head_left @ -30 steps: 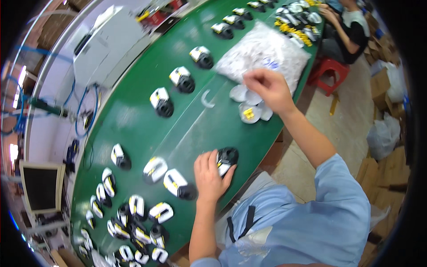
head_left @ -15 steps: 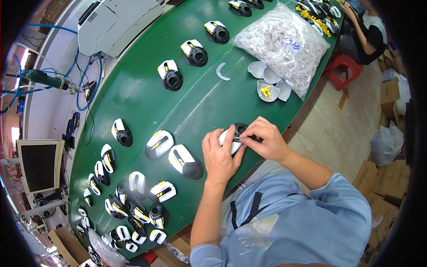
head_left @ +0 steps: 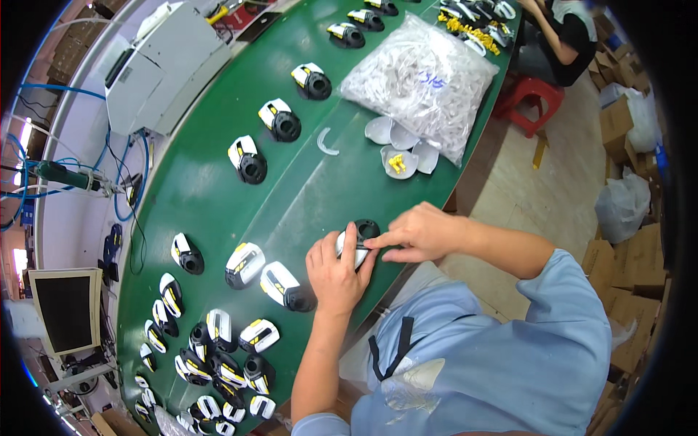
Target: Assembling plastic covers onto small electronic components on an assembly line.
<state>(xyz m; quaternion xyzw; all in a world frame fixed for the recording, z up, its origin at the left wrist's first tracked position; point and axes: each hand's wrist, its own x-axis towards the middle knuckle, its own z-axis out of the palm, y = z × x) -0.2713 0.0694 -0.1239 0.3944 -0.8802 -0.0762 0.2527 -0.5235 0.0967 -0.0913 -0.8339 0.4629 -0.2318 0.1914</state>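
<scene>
A white-and-black plastic housing [head_left: 369, 231] lies near the table's front edge, its black end with a round hole pointing away from me. My left hand [head_left: 336, 270] is closed around its white part, fingers over the top and thumb at the near side. The stretched index finger of my right hand [head_left: 425, 234] presses on the housing by the hole, its thumb apart and the other fingers curled under. I see nothing held in that right hand. Close to my left wrist lie two similar housings, one white and black [head_left: 282, 285] and one mostly white [head_left: 246, 263].
Similar housings stand in a row along the green table [head_left: 305, 196], with a pile [head_left: 218, 363] at near left. Further off are a clear curved strip [head_left: 326, 142], clear cups, one with yellow pieces [head_left: 397, 163], and a large plastic bag [head_left: 425, 80]. Another person sits beyond a red stool [head_left: 531, 102].
My right hand has gone from pinching at the housing to pressing on it with a stretched index finger. The left hand keeps its hold. The whole view has shifted.
</scene>
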